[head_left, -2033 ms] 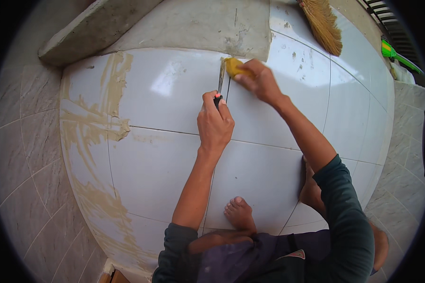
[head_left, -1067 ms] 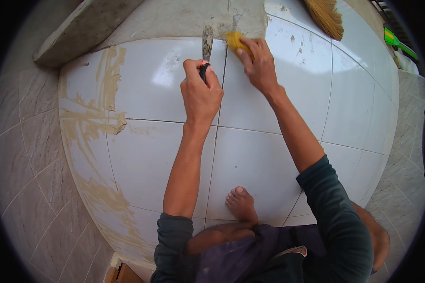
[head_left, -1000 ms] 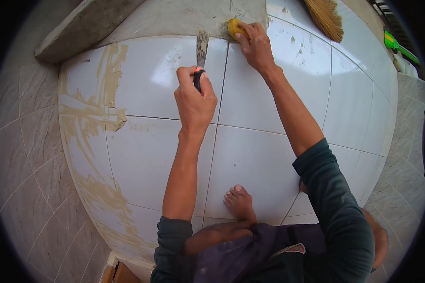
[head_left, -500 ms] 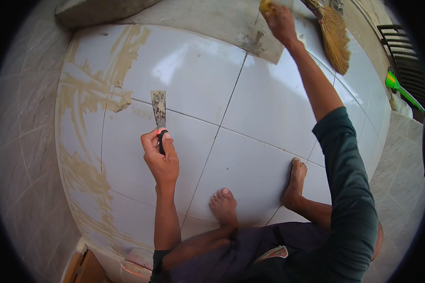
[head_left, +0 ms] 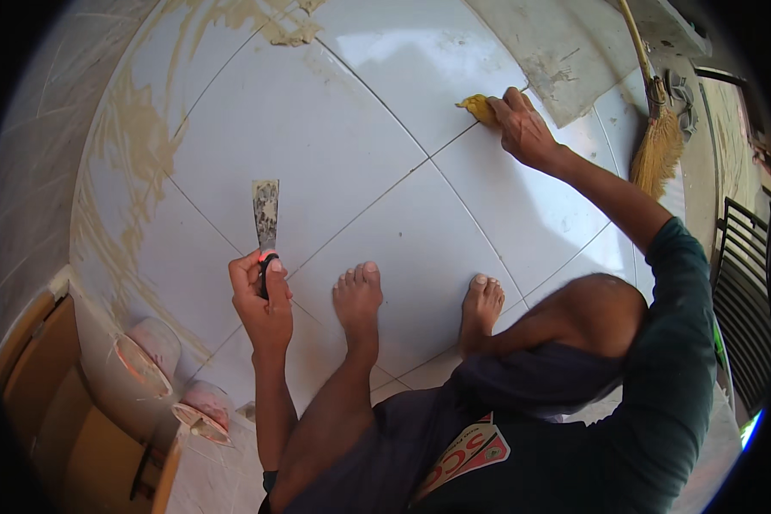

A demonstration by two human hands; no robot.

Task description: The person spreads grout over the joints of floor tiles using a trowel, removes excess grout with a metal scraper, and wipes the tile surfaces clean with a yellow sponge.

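Note:
My left hand (head_left: 264,300) is closed round the dark handle of a putty knife (head_left: 266,210). Its flat blade, smeared with dried residue, points away from me and stands above the tiles. Farther off on the right, my right hand (head_left: 522,128) grips a crumpled yellow cloth (head_left: 480,110), which lies at a tile joint. Beneath both hands are large white floor tiles (head_left: 343,163) with dark joints between them. Beige grout (head_left: 128,128) is smeared in streaks over the tiles on the far left.
A straw broom (head_left: 658,150) leans at the far right, near a grey slab (head_left: 557,51). Slatted black metalwork (head_left: 741,291) stands at the right edge. Two whitish containers (head_left: 150,351) sit at the lower left beside brown wooden furniture (head_left: 77,403). My bare feet (head_left: 357,295) rest on the tiles.
My view has turned, shifting the floor and broom within it. My right hand has brought the yellow cloth nearer, down to a tile joint. My left hand still holds the putty knife.

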